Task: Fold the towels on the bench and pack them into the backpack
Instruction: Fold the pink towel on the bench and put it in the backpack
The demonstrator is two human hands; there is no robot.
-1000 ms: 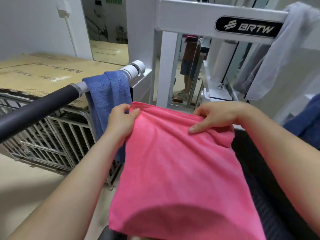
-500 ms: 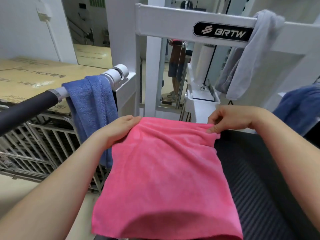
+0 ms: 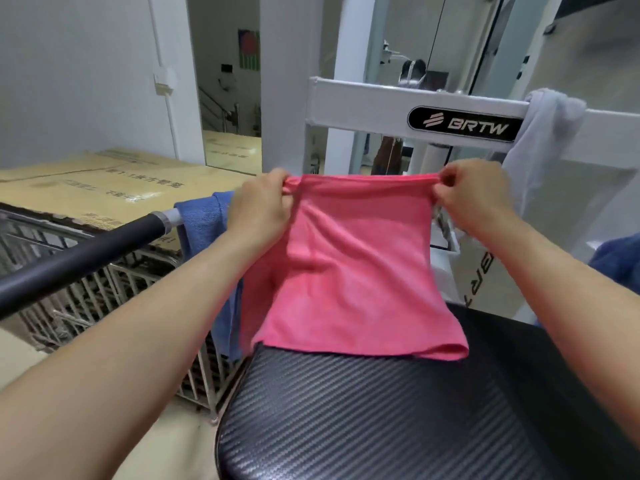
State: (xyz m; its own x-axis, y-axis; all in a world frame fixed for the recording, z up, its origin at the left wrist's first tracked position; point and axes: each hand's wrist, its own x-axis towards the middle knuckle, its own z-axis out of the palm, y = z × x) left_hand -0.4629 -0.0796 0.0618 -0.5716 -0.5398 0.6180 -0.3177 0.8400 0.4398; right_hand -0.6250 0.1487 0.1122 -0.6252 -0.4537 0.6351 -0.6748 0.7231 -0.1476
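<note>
Gym bench [image 3: 381,420] sat under the pink towel [image 3: 349,271], left hand [image 3: 258,209] and right hand [image 3: 471,199] pinching its top corners taut, likely to square the fold.

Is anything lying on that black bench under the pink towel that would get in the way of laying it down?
Nothing visible does. Both hands hold the pink towel up by its top corners, and the black bench below it shows bare.
</note>
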